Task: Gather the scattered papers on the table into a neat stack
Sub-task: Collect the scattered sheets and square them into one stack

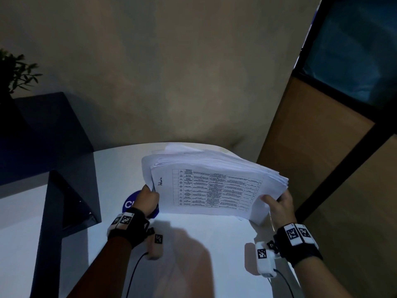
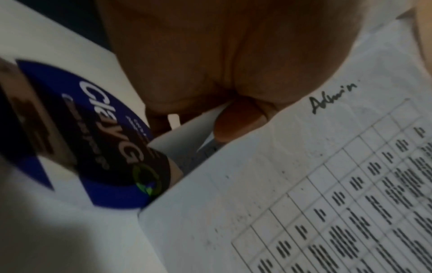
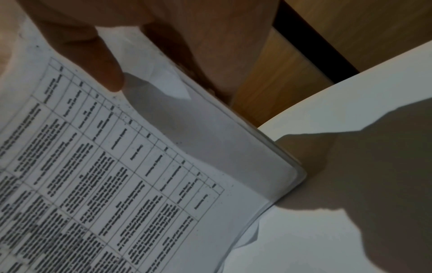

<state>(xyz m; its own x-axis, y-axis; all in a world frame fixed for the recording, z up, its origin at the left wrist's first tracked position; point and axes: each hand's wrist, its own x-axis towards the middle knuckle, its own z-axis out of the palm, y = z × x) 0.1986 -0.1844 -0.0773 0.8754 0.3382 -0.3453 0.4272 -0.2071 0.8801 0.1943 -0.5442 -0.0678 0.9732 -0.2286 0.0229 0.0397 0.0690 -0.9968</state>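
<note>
A thick stack of white papers (image 1: 214,181) is held between both hands, tilted up with its near edge on the white table (image 1: 204,233). Its top sheet (image 2: 304,184) carries a printed grid table and a handwritten word. My left hand (image 1: 148,198) grips the stack's left edge, thumb on top and fingers underneath. My right hand (image 1: 277,203) grips the right edge, its thumb (image 3: 103,61) pressing on the top sheet (image 3: 117,166). The far edges of the sheets fan out unevenly.
A blue round sticker (image 2: 98,147) on the table lies partly under the stack's left corner. A dark blue cabinet (image 1: 53,147) stands to the left with a plant (image 1: 15,72) on it. A wooden panel with a black frame (image 1: 322,158) borders the right.
</note>
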